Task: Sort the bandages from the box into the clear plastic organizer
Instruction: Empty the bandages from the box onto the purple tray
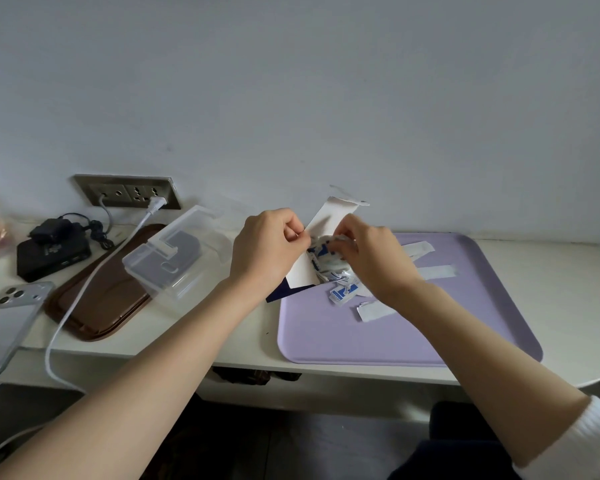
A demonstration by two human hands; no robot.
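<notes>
My left hand point(269, 247) pinches the edge of the white bandage box point(329, 216), holding it tilted above the lilac tray point(395, 337). My right hand point(368, 254) grips a bunch of blue-and-white wrapped bandages point(321, 254) at the box's mouth. More small bandages point(343, 293) lie spilled on the tray below, and a few long white strips point(433, 271) lie further right. The clear plastic organizer point(174, 258) stands to the left with its lid open, apart from both hands.
A brown tray point(97, 306) lies under the organizer. A white charging cable point(84, 292) runs from the wall socket point(129, 192) across it. A phone point(7, 323) and a black device point(49, 254) are at the far left. The wall is close behind.
</notes>
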